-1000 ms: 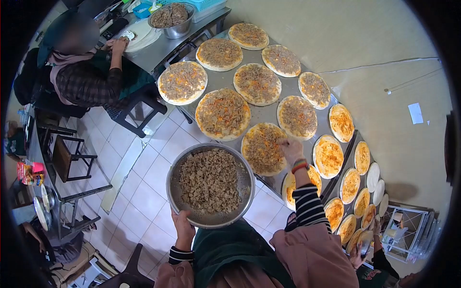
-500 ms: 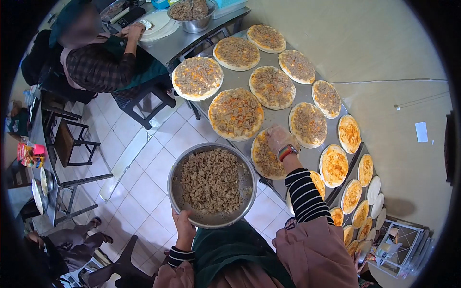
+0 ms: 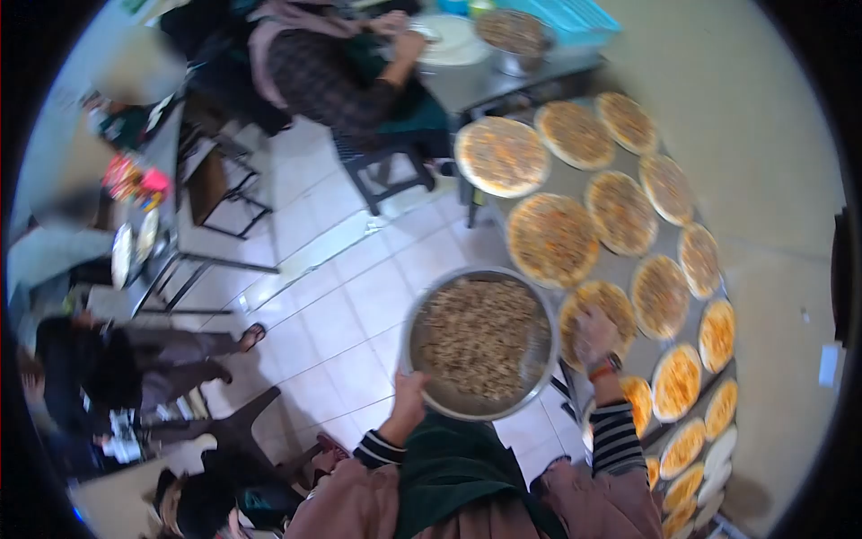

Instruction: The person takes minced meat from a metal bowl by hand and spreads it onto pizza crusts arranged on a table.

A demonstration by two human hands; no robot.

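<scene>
The red packet (image 3: 124, 177) on the side table (image 3: 163, 241) at far left carries markings too blurred to read; a white sheet (image 3: 828, 366) hangs on the beige wall (image 3: 763, 135). A grey metal tabletop (image 3: 567, 182) bears rows of round flatbreads (image 3: 553, 241), some covered in brown crumbs, others spread orange. Pale square tiles pave the floor (image 3: 346, 310). The left hand (image 3: 410, 402) grips the rim of a steel bowl (image 3: 542, 337) of brown crumbly filling (image 3: 480, 337), held beside the tabletop's edge. The right hand (image 3: 597, 334) is over a topped flatbread (image 3: 600, 294), fingers down at its topping; whether they pinch anything, I cannot tell. Beyond, a plaid-sleeved person (image 3: 332, 81) sits on a dark stool (image 3: 386, 180).
</scene>
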